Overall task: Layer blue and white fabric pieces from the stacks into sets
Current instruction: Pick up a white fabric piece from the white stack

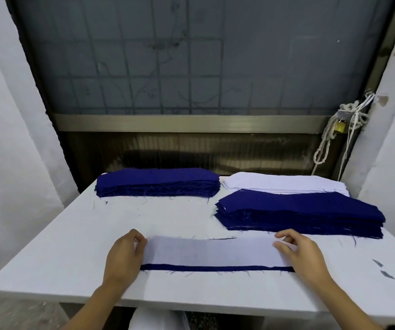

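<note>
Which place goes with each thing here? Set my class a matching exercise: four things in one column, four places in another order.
Things
1. white stack
2. left blue stack
3. white piece
4. padlock

Places
A. hanging among cords
B. far left of the table
C. nearest the front edge, lying over a blue piece
D. far right, behind the second blue stack

Pairs: 1-D, 2-B, 3-C, 4-A

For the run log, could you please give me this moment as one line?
step: white piece laid over blue piece | left hand: at its left end | right hand: resting on its right end
</note>
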A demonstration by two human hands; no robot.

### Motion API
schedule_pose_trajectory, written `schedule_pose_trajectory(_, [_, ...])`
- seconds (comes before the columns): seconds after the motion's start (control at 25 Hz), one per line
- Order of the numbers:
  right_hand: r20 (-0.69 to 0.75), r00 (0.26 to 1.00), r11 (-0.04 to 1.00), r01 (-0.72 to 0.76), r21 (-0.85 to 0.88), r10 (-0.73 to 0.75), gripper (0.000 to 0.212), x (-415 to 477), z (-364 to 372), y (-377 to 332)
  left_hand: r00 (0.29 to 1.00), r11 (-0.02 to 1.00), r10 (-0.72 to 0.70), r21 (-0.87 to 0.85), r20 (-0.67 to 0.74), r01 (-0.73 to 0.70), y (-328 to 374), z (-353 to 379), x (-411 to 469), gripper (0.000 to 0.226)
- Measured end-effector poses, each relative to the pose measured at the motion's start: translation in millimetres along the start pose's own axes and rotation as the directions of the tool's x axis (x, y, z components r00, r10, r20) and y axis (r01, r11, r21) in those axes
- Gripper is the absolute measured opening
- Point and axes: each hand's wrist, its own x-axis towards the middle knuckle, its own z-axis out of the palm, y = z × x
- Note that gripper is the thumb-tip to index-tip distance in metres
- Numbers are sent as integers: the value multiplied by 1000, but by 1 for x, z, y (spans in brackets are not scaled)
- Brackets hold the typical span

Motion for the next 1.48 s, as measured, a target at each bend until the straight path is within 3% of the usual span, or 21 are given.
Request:
schedule_pose_trajectory(0.6, [-61, 994, 970, 75, -231, -91, 21, 0, 6, 2, 999, 992, -26, -122, -19, 23, 4, -3, 6, 16])
schedule_pose_trajectory(0.76, [-101, 987, 965, 97, -242, -124, 19, 4, 4, -4, 999, 982, -46, -180, 30, 50, 6, -10, 8, 23])
schedule_pose_trajectory(0.96, [-150, 975, 976, 137, -167, -162, 17, 40, 1, -34, 999, 993, 43, -109, 33, -39, 16, -20, 48, 24])
schedule_pose_trajectory(1.12, [-90, 985, 985, 141, -97, -150, 16, 90, 13, -69, 994, 982, 108, -155, -8, -108, 38, -22, 112, 15])
schedule_pose_trajectory(1.28, [8, 986, 979, 167, -116, -167, 13, 146, 48, -105, 996, 990, 86, -115, 33, -81, 59, -13, 185, 8])
schedule_pose_trajectory(1.48, [137, 975, 974, 193, -116, -176, 10, 202, 97, -131, 987, 994, 76, 62, 140, -85, 65, 6, 252, 29])
